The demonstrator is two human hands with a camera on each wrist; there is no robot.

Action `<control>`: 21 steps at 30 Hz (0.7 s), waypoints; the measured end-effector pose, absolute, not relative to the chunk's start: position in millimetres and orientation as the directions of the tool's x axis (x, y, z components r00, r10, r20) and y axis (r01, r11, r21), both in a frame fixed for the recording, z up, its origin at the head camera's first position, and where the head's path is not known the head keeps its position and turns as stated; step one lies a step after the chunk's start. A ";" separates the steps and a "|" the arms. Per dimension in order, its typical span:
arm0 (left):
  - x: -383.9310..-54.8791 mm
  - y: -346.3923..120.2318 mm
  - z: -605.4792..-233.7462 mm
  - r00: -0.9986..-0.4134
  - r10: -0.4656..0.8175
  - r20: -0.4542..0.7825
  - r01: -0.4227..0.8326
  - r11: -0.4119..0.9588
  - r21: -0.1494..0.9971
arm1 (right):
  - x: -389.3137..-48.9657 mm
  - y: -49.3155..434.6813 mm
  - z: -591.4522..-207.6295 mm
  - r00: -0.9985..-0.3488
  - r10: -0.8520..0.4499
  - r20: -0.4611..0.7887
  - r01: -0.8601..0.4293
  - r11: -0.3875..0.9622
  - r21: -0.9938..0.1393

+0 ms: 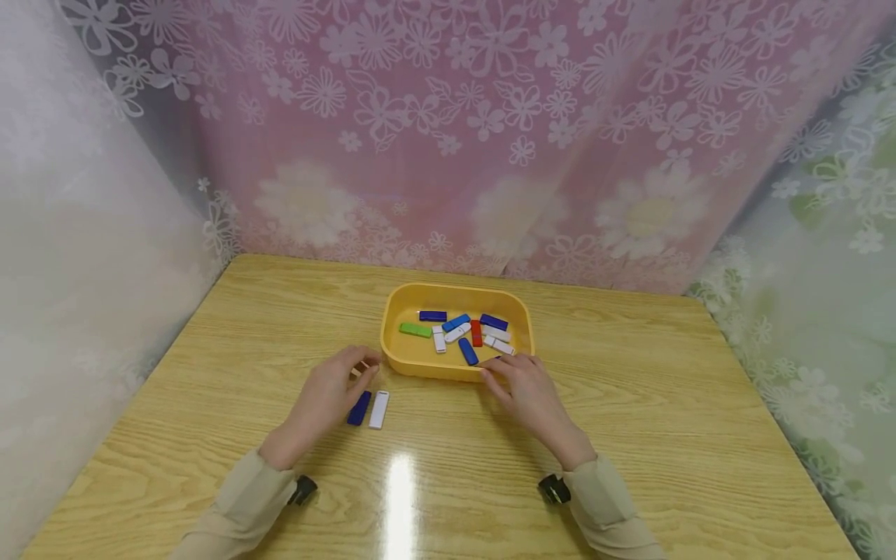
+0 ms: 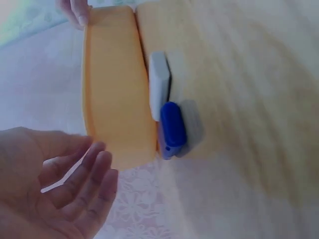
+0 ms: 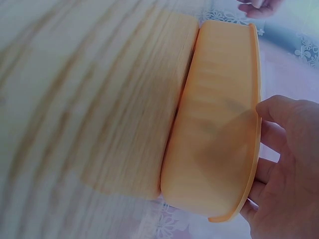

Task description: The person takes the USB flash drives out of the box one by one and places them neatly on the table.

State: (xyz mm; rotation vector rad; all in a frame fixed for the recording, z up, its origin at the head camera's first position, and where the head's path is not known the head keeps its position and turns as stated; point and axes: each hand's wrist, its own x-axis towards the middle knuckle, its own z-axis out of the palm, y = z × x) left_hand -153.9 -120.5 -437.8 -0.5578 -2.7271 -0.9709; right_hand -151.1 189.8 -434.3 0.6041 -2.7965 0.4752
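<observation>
While left hand [image 1: 329,398], fingers loosely apart, flanks yellow tray [image 1: 428,369] of USB sticks [image 1: 467,351], right hand [image 1: 530,390] straddles its near edge, clamping indeterminable.

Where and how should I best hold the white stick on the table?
Probably best by the near end of the white stick, pinching its long edges from above: it lies flat, with the dark blue stick close on its left and the yellow tray beyond.

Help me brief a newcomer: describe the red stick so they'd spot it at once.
On the wooden table stands a yellow tray. Inside, just right of the middle, the red stick lies between a white round-ended stick on its left and white ones on its right. It is the only red one.
</observation>
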 end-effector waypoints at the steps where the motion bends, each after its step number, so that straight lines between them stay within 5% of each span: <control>1: -155.1 -119.9 -436.2 -0.908 0.275 0.316 0.413 0.706 0.575 | -151.4 189.9 -434.5 -0.886 -0.356 0.298 -0.434 0.861 -0.264; 9: -169.7 -112.0 -415.1 -0.867 0.284 0.408 0.484 0.674 0.558 | -152.2 190.3 -436.2 -0.889 -0.352 0.292 -0.430 0.861 -0.270; 21: -221.1 -75.8 -386.8 -0.850 0.379 0.367 0.519 0.721 0.458 | -151.2 190.3 -435.3 -0.893 -0.347 0.287 -0.424 0.863 -0.275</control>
